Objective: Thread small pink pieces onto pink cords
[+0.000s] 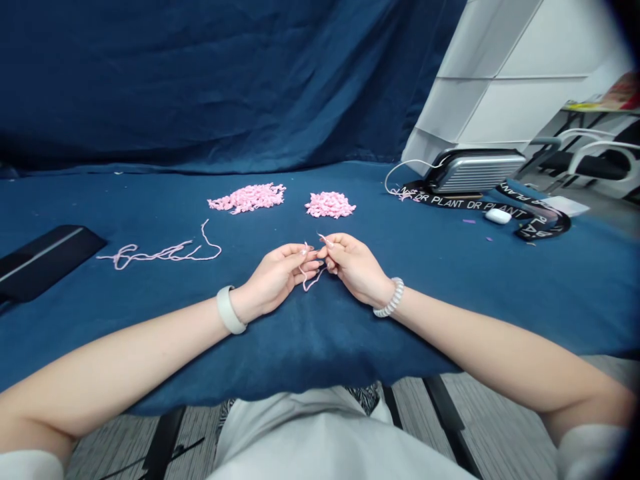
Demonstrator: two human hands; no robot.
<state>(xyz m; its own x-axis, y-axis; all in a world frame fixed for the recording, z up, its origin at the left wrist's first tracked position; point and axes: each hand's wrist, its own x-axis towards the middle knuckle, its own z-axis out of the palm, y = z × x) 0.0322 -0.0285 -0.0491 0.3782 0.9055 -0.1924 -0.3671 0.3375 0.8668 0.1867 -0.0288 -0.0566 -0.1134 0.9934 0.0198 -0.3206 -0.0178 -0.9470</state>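
Observation:
A short length of pink yarn (311,285) runs between my two hands and sags in a loop below the fingers. My left hand (280,275) pinches one part of it between thumb and forefinger. Close beside, my right hand (353,261) grips the other part, with a thin end sticking up past the fingertips. Beyond the hands lie two heaps of small pink yarn pieces, a wider left heap (247,198) and a more compact right heap (330,205). Several longer pink yarn strands (160,255) lie loosely tangled to the left.
Blue cloth (425,293) covers the table. A black flat case (47,260) lies at the left edge. At the back right are a ribbed silver case (483,172), a lettered black strap (445,202), a white earbud case (498,216) and yarn scraps (407,194).

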